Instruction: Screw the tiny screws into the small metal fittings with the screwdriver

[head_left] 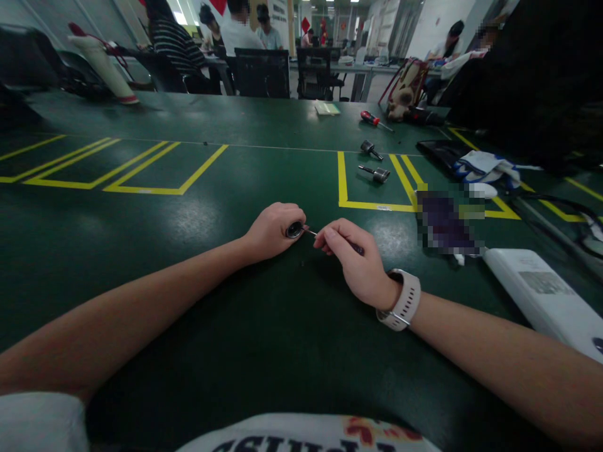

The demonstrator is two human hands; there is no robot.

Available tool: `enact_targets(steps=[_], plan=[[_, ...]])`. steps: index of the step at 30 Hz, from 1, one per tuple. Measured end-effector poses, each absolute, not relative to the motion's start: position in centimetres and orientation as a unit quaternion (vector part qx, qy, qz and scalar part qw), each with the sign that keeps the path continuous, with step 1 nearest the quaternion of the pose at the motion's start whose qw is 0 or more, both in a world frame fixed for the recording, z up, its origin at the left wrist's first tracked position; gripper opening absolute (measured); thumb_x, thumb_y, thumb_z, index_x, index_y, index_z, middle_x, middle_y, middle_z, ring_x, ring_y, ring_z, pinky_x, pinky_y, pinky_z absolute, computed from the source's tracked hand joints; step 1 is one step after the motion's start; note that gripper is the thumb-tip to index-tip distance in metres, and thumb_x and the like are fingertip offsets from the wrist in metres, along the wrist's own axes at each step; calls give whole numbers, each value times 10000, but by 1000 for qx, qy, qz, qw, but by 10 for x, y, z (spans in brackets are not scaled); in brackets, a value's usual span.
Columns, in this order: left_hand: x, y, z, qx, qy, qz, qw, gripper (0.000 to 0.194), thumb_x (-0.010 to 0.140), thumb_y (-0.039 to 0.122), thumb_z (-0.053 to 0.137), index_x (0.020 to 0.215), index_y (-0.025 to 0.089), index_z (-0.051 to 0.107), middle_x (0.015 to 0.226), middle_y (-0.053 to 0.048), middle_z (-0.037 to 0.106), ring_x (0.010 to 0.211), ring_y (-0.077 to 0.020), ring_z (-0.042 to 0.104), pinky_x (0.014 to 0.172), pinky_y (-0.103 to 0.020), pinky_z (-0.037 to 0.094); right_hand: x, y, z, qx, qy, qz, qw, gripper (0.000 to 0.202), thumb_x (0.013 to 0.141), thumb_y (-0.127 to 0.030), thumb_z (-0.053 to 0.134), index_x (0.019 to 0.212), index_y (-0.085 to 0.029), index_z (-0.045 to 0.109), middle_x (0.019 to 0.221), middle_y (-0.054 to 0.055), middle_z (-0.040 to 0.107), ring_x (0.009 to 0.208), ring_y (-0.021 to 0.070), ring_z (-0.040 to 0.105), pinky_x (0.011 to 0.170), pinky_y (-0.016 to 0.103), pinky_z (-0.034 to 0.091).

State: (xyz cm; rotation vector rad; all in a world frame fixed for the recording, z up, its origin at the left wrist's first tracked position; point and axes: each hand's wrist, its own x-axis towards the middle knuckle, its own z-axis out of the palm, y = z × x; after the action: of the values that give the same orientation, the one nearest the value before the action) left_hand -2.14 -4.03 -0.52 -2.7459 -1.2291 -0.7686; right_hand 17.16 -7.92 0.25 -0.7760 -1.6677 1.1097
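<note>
My left hand (276, 232) is closed around a dark round metal part (294, 230), whose rimmed, hollow-looking end faces me; the rest is hidden in the fist. Pinched in my right hand (353, 257) is a small screwdriver (358, 249) with a dark handle. Its thin shaft points left and reaches the edge of the metal part, but whether it touches a screw cannot be made out. Further back, within and just behind a yellow taped outline, lie two dark metal pieces with shanks, a nearer piece (379, 175) and a farther piece (368, 149).
A red-handled screwdriver (370, 118) lies toward the back of the green table (264, 351). On the right are a white box-shaped device (541, 282), a blurred-out dark phone-like object (445, 223), a cloth (487, 168) and cables. People sit at tables behind.
</note>
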Motion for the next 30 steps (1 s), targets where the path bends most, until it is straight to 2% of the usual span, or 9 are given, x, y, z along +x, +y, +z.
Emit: enact_targets(steps=[2, 7, 10, 13, 19, 22, 30], plan=[[-21, -41, -4, -886, -394, -242, 25, 142, 802, 204, 516, 671, 150, 509, 633, 2, 521, 594, -121, 485, 585, -255, 375, 172, -77, 2, -308, -673, 475, 476, 221, 876, -234, 478, 729, -171, 630, 726, 12, 589, 698, 131, 540, 647, 284, 422], [-21, -43, -4, -889, -370, -269, -4, 153, 816, 224, 514, 682, 150, 506, 637, 0, 526, 594, -117, 487, 586, -248, 382, 172, -69, -6, -276, -557, 613, 487, 232, 867, -266, 474, 709, -176, 618, 705, 13, 614, 637, 123, 531, 594, 271, 416], [-21, -42, -4, -889, -358, -285, -30, 190, 822, 247, 519, 660, 154, 486, 622, 4, 513, 574, -109, 476, 570, -240, 379, 171, -69, -8, -271, -535, 639, 482, 228, 860, -271, 476, 694, -178, 603, 688, 11, 612, 617, 119, 525, 574, 264, 408], [-22, -41, -4, -888, -360, -285, -26, 169, 815, 232, 523, 669, 152, 494, 627, 5, 517, 578, -110, 482, 574, -240, 377, 172, -72, -6, -272, -568, 598, 497, 221, 871, -276, 463, 724, -184, 600, 713, 10, 614, 639, 124, 534, 597, 272, 421], [-19, -41, -4, -897, -389, -209, 33, 131, 799, 169, 512, 670, 145, 522, 632, -3, 531, 590, -127, 484, 583, -262, 354, 172, -83, 4, -327, -722, 386, 473, 230, 886, -217, 452, 721, -159, 600, 705, 16, 572, 682, 134, 530, 640, 286, 415], [-18, -42, -4, -900, -392, -180, 54, 118, 795, 146, 504, 680, 143, 532, 639, -14, 540, 613, -143, 491, 589, -274, 343, 172, -84, 6, -330, -744, 362, 454, 221, 883, -204, 455, 722, -156, 598, 697, 14, 570, 677, 137, 534, 636, 291, 412], [-21, -45, -2, -905, -363, -222, 16, 117, 799, 148, 496, 684, 151, 516, 670, -19, 562, 638, -137, 505, 626, -271, 367, 172, -68, -9, -270, -597, 566, 500, 237, 878, -231, 468, 706, -172, 621, 687, 8, 604, 671, 135, 558, 625, 279, 447]])
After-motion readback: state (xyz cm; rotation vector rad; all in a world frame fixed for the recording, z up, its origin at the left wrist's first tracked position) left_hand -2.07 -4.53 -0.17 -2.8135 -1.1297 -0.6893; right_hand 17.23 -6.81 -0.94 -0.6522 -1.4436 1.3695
